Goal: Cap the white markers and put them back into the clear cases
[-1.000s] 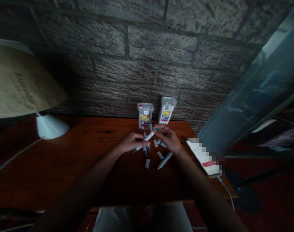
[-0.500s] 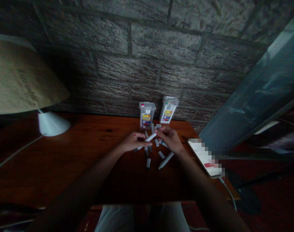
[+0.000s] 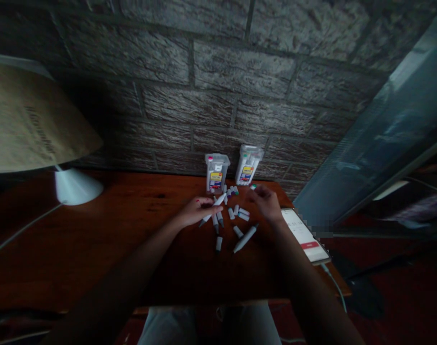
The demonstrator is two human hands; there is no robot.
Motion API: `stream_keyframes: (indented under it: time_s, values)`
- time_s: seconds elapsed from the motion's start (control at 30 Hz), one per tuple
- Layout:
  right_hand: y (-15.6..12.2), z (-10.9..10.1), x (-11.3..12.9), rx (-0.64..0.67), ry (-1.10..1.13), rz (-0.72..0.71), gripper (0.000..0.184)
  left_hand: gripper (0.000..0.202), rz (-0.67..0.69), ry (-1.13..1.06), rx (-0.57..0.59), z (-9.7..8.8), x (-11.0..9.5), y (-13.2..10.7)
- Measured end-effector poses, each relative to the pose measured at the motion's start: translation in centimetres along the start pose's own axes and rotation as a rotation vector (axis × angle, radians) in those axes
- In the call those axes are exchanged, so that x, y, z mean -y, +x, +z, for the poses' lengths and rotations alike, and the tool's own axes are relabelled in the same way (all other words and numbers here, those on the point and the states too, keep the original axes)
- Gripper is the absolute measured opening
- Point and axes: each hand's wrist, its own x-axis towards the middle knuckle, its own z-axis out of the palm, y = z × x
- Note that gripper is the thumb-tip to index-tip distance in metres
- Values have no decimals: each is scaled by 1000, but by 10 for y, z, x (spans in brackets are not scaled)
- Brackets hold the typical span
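Note:
My left hand (image 3: 200,211) is closed on a white marker (image 3: 219,200), its tip slanting up toward the plastic cases. Off to the right, my right hand (image 3: 268,203) is raised over the table and pinches a small white marker cap (image 3: 253,187) with a green end. Below my left hand lie uncapped markers (image 3: 215,223) with dark tips. Several loose caps (image 3: 231,213) are scattered between the hands. Closer to me rests a double-tipped marker (image 3: 246,239) beside a cap (image 3: 237,232), and another cap (image 3: 219,243) stands apart to the left.
Two clear plastic marker cases stand by the stone wall: the left case (image 3: 222,173) shows few markers, the right case (image 3: 249,165) is fuller. A plugged-in phone (image 3: 304,235) lies at the table's right edge. A lamp (image 3: 76,186) stands on the left.
My right hand has pulled away from the marker in my left hand, moving right with the green-ended cap. My left hand keeps the marker in nearly the same place.

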Motion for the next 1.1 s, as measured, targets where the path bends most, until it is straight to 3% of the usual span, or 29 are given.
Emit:
stream_keyframes:
  time_s: [0.1, 0.2, 0.37, 0.53, 0.77, 0.9, 1.0, 1.1]
  values:
    - [5, -9, -14, 47, -309, 23, 23, 51, -23, -22, -35, -1, 3, 2]
    - [2, -8, -18, 156, -442, 29, 17, 53, -34, -88, -54, -1, 9, 6]
    - [-4, 0, -16, 247, -395, 33, 31, 56, -88, -217, -81, -1, 11, 8]
    - [-4, 2, -17, 257, -467, -8, 18, 59, -95, -268, -146, -3, 5, 8]
    - [-7, 4, -10, 276, -567, -6, 22, 66, -119, -292, -184, -5, 2, 6]
    - [-10, 6, -5, 269, -517, -65, 20, 66, -136, -299, -189, -4, -1, 5]
    - [-19, 11, 7, 428, -367, -227, 25, 67, -116, -303, -184, -5, 0, 6]
    - [-36, 19, 25, 741, -247, -292, 30, 64, -89, -289, -192, -5, 2, 7]
